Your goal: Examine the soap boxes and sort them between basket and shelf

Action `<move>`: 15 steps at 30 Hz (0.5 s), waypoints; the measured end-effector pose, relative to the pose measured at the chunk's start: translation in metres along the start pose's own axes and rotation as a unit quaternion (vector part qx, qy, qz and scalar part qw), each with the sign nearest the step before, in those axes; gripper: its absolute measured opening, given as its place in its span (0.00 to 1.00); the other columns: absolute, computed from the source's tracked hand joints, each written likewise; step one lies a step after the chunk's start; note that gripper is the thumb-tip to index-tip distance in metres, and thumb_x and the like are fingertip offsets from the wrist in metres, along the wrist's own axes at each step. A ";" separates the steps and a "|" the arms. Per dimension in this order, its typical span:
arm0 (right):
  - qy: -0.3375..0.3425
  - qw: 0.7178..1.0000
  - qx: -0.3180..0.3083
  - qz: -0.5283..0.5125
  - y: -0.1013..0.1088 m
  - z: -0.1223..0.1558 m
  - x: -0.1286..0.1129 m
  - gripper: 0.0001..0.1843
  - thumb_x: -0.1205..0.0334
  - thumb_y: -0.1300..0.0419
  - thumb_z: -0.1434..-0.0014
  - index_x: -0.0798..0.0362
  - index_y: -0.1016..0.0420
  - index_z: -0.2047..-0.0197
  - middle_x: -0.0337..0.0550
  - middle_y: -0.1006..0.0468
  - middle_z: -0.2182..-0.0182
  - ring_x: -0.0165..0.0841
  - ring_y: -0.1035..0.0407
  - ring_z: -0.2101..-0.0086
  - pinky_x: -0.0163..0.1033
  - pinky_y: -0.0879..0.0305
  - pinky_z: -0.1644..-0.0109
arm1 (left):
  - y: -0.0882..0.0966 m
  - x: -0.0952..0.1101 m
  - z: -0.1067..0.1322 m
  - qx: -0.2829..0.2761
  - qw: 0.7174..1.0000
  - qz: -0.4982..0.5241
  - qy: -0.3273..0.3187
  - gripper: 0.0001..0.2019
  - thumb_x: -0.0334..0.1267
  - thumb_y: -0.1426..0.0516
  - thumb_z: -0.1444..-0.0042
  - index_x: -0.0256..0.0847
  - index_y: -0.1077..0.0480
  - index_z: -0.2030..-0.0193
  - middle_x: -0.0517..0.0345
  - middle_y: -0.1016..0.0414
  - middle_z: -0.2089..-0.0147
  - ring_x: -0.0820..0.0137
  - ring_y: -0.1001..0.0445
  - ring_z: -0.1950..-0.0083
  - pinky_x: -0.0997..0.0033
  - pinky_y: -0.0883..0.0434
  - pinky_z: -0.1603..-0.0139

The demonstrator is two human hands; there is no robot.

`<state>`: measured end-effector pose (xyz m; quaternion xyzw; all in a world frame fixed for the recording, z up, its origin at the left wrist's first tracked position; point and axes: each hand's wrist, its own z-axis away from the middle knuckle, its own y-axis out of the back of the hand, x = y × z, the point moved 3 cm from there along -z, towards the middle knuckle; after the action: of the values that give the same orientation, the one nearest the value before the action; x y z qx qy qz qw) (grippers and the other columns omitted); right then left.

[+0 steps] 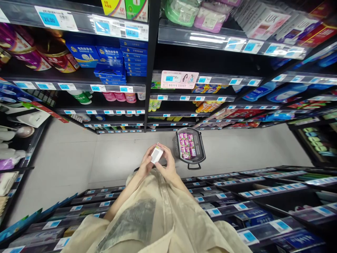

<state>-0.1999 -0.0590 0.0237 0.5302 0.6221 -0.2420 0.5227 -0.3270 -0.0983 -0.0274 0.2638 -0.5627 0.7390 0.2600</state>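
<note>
Both my hands hold a small white box (157,154) low in front of my body, over the aisle floor. My left hand (145,163) grips its left side with fingers curled round it. My right hand (167,166) wraps the right side and underside. A dark shopping basket (200,159) stands on the floor just right of my hands, filled with several pink and purple packets.
Black store shelves (147,88) with blue price tags face me, stocked with blue boxes, bottles and cans. More shelves run along the right and behind me. Pale floor (79,158) stretches to the left. My beige shirt fills the bottom.
</note>
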 end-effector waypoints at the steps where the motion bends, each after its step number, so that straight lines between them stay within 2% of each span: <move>1: 0.022 0.999 -0.003 0.028 0.000 -0.001 0.000 0.42 0.52 0.29 0.38 0.42 0.38 0.25 0.55 0.27 0.31 0.50 0.28 0.35 0.58 0.25 0.37 | -0.001 0.001 0.001 0.021 0.999 0.037 0.025 0.38 0.63 0.34 0.44 0.39 0.27 0.34 0.40 0.27 0.28 0.42 0.32 0.26 0.41 0.33 0.27; 3: 0.065 0.991 0.006 0.113 0.001 -0.002 0.003 0.48 0.56 0.24 0.44 0.42 0.38 0.25 0.55 0.25 0.33 0.51 0.27 0.39 0.59 0.27 0.38 | -0.003 0.002 0.002 0.051 0.989 0.116 0.071 0.37 0.66 0.40 0.41 0.37 0.25 0.37 0.38 0.21 0.35 0.40 0.28 0.29 0.37 0.30 0.31; 6: 0.076 0.973 0.038 0.213 0.003 -0.005 0.009 0.43 0.63 0.27 0.44 0.43 0.33 0.28 0.53 0.21 0.37 0.51 0.28 0.40 0.62 0.30 0.36 | -0.008 0.007 0.004 0.050 0.972 0.205 0.108 0.36 0.67 0.45 0.38 0.37 0.24 0.39 0.39 0.18 0.40 0.40 0.24 0.33 0.34 0.29 0.34; 11: -0.018 0.984 0.010 0.174 0.003 -0.005 0.016 0.37 0.64 0.30 0.42 0.44 0.29 0.30 0.50 0.19 0.40 0.48 0.27 0.42 0.58 0.27 0.37 | -0.008 0.009 0.005 0.023 0.962 0.236 0.138 0.36 0.68 0.47 0.38 0.36 0.22 0.43 0.38 0.16 0.44 0.42 0.20 0.42 0.35 0.30 0.36; 15: -0.013 0.987 0.006 0.161 0.002 -0.004 0.014 0.34 0.65 0.31 0.41 0.45 0.26 0.32 0.51 0.19 0.41 0.47 0.26 0.43 0.57 0.26 0.38 | -0.006 0.008 0.005 0.016 0.964 0.224 0.141 0.37 0.68 0.48 0.38 0.35 0.22 0.43 0.36 0.17 0.43 0.44 0.20 0.43 0.36 0.30 0.36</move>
<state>-0.1975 -0.0495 0.0126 0.6232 0.5204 -0.1654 0.5598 -0.3282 -0.1013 -0.0161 0.0285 -0.5532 0.8169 0.1603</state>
